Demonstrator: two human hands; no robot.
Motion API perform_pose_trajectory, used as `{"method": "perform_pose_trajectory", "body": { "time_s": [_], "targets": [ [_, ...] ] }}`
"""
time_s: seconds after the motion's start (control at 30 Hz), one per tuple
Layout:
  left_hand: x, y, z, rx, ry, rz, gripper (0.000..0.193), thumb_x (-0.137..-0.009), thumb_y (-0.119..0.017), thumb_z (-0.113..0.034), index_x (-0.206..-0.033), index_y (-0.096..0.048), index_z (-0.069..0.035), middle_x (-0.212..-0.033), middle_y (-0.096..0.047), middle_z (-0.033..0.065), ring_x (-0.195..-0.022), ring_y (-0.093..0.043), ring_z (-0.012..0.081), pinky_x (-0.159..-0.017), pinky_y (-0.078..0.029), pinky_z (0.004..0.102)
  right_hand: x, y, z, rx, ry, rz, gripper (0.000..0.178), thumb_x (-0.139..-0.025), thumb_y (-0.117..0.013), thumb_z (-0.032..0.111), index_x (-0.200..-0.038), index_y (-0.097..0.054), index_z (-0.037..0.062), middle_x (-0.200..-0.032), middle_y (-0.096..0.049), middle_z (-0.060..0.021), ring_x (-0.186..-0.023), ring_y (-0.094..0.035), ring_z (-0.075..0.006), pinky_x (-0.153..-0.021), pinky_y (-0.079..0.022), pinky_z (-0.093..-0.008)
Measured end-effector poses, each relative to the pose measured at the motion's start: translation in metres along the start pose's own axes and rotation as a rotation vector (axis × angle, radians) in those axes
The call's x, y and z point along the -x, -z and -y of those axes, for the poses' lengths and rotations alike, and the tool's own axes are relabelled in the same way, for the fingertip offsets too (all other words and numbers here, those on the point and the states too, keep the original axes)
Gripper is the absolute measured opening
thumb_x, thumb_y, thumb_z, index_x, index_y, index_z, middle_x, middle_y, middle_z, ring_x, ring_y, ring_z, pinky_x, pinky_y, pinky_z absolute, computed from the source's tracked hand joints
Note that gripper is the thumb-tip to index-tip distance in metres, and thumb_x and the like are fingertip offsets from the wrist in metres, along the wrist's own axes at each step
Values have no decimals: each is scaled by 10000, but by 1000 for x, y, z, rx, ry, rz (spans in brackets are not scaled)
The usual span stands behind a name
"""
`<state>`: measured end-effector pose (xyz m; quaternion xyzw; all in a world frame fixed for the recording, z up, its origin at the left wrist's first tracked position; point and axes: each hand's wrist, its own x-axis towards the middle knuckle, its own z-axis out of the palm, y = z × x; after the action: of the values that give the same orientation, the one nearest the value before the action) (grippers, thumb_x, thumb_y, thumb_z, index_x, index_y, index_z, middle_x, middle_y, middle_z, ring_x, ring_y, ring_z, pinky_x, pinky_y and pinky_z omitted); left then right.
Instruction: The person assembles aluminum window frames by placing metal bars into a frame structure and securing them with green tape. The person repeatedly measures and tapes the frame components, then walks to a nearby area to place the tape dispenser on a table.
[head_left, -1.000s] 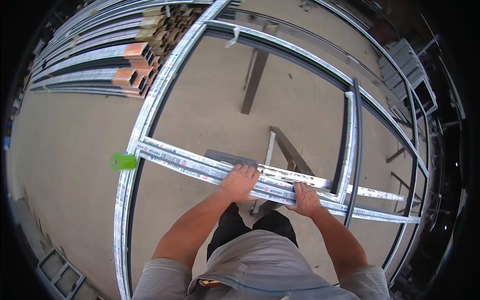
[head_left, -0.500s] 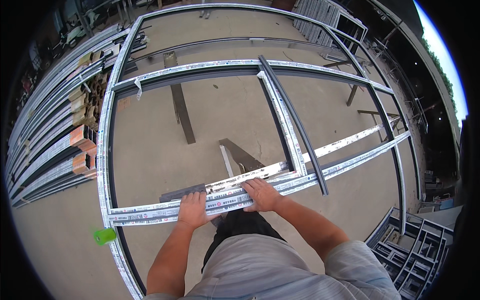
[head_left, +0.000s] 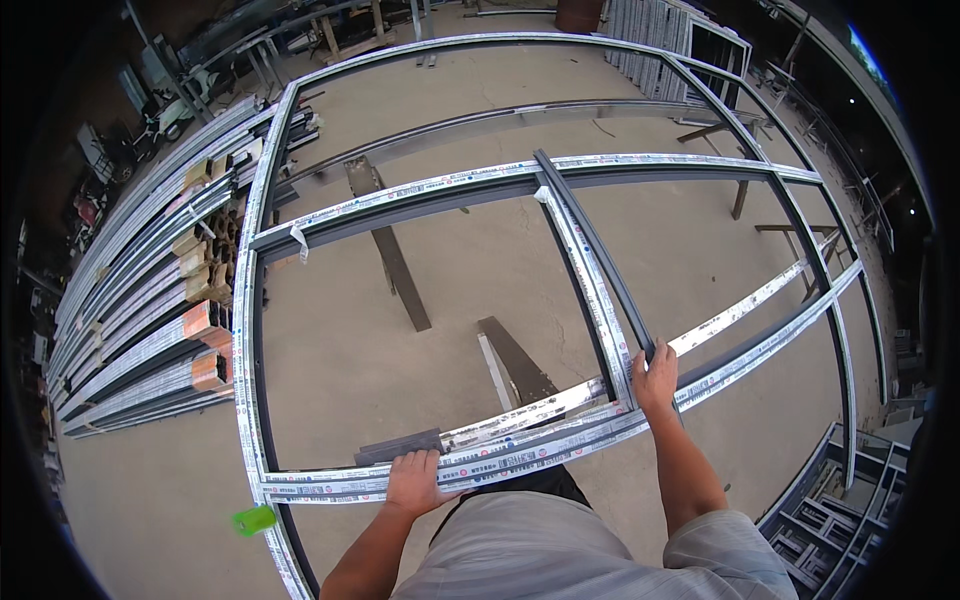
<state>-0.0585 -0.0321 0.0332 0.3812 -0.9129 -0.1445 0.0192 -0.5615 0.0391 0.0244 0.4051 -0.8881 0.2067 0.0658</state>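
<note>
A large metal frame, wrapped in printed white protective film, spreads out in front of me. My left hand is closed over its near rail, fingers on the far side. Across the crossbar and down toward the near rail lies a loose dark grey strip, slanting beside a short upright. Around the strip's near end, my right hand is closed, just right of where the upright meets the near rail. A small dark flat piece rests beyond my left hand.
A bright green cylindrical object sits at the frame's left corner. Stacked long profiles lie to the left. A worn white support beam runs under the frame. Smaller assembled frames stand at lower right, more panels at the back.
My right hand has left the near rail and moved right, onto the dark strip's near end. My left hand stays on the rail. The view has shifted, so the scene sits lower and farther right.
</note>
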Motion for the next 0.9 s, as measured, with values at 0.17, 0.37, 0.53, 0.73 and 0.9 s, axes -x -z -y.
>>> {"method": "perform_pose_trajectory", "body": {
  "time_s": [0.17, 0.37, 0.53, 0.73, 0.9],
  "targets": [
    [5, 8, 1, 16, 57, 117, 829, -748, -830, -653, -1247, -643, -19, -1097, -678, 143, -1029, -647, 325, -919, -476, 452, 3, -12, 2, 23, -126, 141, 423, -1038, -609, 276, -1346, -574, -11, -1173, -650, -253, -1086, -633, -461, -912, -519, -517],
    [3, 32, 6, 255, 152, 250, 833, -861, -782, -570, -1429, -561, -3, -1402, -599, 207, -1352, -537, 372, -1190, -367, 489, -17, 13, 40, -97, -156, 206, 400, -1090, -552, 324, -1290, -595, -20, -1119, -694, -301, -1040, -667, -499, -874, -524, -541],
    [-56, 59, 27, 623, 485, 144, 698, -1008, -668, -548, -1395, -581, 26, -1342, -645, 230, -1256, -621, 373, -1070, -494, 444, -33, 24, 84, -360, 52, 279, 368, -1080, -586, 251, -1275, -602, -60, -1021, -688, -316, -947, -667, -525, -824, -534, -511],
    [-159, 15, 98, 1286, 704, 14, 667, -1072, -569, -566, -1409, -571, 9, -1315, -666, 145, -1145, -669, 230, -989, -542, 370, -55, 31, 173, -378, 190, 666, 316, -1045, -660, 278, -1152, -655, -19, -753, -662, -202, -680, -666, -355, -666, -512, -447],
    [-259, 13, 135, 1712, 845, 0, 629, -1083, -535, -584, -1433, -560, -62, -1315, -661, 115, -1167, -651, 223, -1027, -530, 395, -69, 7, 206, -292, 241, 852, 271, -1041, -651, 278, -1001, -651, 11, -769, -667, -267, -735, -685, -493, -634, -526, -488]
  ]
}}
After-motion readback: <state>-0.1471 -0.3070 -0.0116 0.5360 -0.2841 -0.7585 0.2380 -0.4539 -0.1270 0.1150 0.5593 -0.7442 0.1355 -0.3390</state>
